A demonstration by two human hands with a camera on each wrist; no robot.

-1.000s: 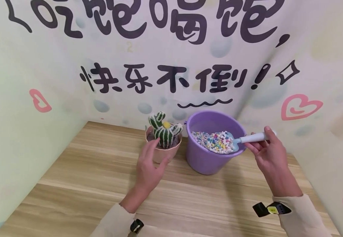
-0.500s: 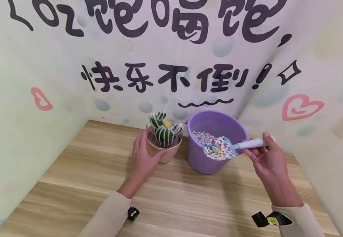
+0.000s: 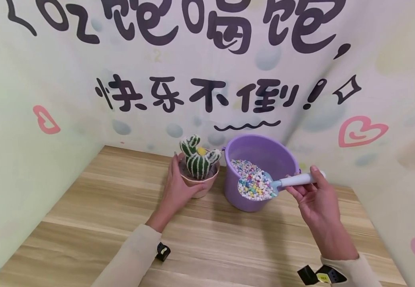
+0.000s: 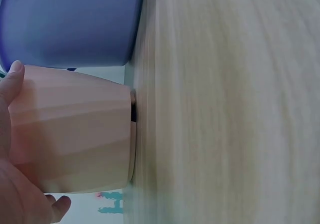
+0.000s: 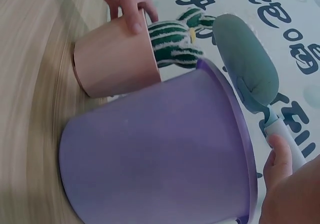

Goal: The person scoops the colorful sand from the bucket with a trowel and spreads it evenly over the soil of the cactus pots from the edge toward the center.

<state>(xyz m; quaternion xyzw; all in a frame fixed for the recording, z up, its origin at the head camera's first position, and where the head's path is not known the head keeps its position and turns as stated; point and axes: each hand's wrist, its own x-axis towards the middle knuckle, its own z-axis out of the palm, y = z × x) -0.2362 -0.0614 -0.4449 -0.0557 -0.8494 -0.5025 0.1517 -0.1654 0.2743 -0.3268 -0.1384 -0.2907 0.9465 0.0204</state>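
My left hand point(image 3: 177, 189) grips a pale pink flowerpot point(image 3: 203, 192), its thumb across the near side and its fingers round the left side. A green, white-striped cactus point(image 3: 197, 165) with a yellow flower stands in dark fill in the pot. In my right hand point(image 3: 318, 205) is the white handle of a light blue trowel point(image 3: 297, 180). Small multicoloured pebbles point(image 3: 255, 186) are heaped on its blade, above the near rim of a purple bucket point(image 3: 270, 151). More pebbles lie inside the bucket. From the right wrist view, the trowel blade point(image 5: 247, 58) shows its underside beyond the bucket's rim.
Pot and bucket stand close together on a wood-grain table point(image 3: 121, 223), near its back edge. Behind them rises a white wall hanging point(image 3: 200, 59) with dark lettering. Pale side walls, marked with pink hearts, flank the table.
My left hand has moved from in front of the cactus to the pot's side and taken hold of it. The loaded trowel has come left and nearer, out over the bucket's near rim.
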